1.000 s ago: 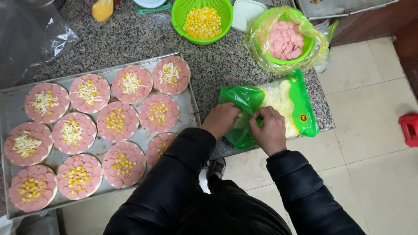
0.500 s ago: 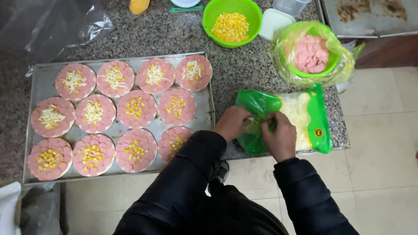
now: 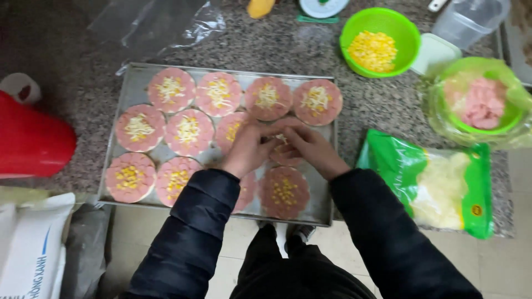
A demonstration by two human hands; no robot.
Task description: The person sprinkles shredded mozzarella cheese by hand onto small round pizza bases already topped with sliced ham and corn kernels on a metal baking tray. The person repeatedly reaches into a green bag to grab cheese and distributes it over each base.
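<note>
Both hands low over the metal baking tray (image 3: 138, 83), meeting above one small round pizza base (image 3: 285, 155) in the middle row, right part of the tray. Left hand (image 3: 247, 148) coming in from the left, fingers curled and pressed together at the tips, pinching a little pale shredded cheese (image 3: 281, 138). Right hand (image 3: 313, 148) from the right, fingertips likewise drawn together, touching the left ones just over the same base. Base lying directly under both grips, mostly hidden by them.

Around it, more rounds topped with pink ham slices: far row (image 3: 219, 93) carrying shredded cheese, near row (image 3: 285, 191) showing yellow corn. Dark padded sleeves (image 3: 188, 238) reaching in from the near edge.

Right of the tray on the speckled stone surface (image 3: 377, 105), an opened green bag of shredded cheese (image 3: 438, 185), well apart from the hands. Farther right, a green bowl of pink ham pieces (image 3: 483, 102) wrapped in clear film. Far side, a green bowl of corn kernels (image 3: 374, 47). Left, a red container (image 3: 30, 141).
</note>
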